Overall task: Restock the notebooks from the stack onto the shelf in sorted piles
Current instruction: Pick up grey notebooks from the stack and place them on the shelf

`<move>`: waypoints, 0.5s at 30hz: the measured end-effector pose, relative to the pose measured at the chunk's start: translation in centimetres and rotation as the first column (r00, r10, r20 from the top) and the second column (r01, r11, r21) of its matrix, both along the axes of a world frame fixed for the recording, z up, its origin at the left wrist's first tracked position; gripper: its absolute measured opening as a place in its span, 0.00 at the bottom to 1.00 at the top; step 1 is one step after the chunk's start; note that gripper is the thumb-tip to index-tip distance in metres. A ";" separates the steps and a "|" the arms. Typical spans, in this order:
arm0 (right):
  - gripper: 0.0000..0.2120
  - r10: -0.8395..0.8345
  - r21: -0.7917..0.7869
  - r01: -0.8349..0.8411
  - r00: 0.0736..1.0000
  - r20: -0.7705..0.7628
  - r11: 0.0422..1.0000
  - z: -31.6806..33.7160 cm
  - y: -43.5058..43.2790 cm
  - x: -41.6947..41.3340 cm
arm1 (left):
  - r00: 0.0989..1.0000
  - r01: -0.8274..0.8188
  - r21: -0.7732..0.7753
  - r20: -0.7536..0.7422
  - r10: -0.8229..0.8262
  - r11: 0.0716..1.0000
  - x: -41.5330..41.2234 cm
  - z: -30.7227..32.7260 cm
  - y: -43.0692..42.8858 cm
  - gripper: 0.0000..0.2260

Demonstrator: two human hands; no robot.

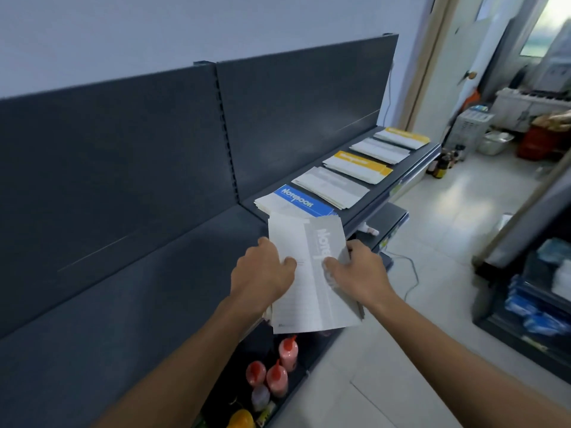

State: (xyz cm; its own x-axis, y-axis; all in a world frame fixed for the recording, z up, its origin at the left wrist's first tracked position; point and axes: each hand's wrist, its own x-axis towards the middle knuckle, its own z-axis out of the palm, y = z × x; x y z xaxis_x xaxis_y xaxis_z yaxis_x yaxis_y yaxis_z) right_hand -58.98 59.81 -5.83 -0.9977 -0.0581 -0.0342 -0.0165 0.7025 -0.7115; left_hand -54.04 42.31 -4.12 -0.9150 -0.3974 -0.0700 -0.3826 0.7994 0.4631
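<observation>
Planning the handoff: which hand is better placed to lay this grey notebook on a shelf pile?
Probably right. The right hand grips the grey notebook on the side nearer the shelf piles; the left hand holds the far edge.

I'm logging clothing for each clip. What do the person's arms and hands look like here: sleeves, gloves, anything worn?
Both forearms are bare to the frame's edge, with no sleeves showing. The left hand and right hand wear no gloves, and no watch, ring or wristband is visible.
</observation>
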 end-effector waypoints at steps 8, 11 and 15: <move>0.11 -0.139 0.037 0.138 0.990 0.029 0.990 -0.6 3.6 -5.6 | 0.992 0.128 0.037 0.000 -0.128 0.991 -7.7 -1.0 3.0 0.15; 0.10 -0.148 0.036 0.146 0.989 0.029 0.989 -0.9 5.3 -7.7 | 0.990 0.141 0.023 -0.002 -0.141 0.990 -10.1 -1.3 4.6 0.15; 0.08 -0.150 0.017 0.149 0.988 0.028 0.989 -1.0 7.8 -10.7 | 0.986 0.169 0.017 -0.002 -0.169 0.985 -13.4 -1.1 7.0 0.15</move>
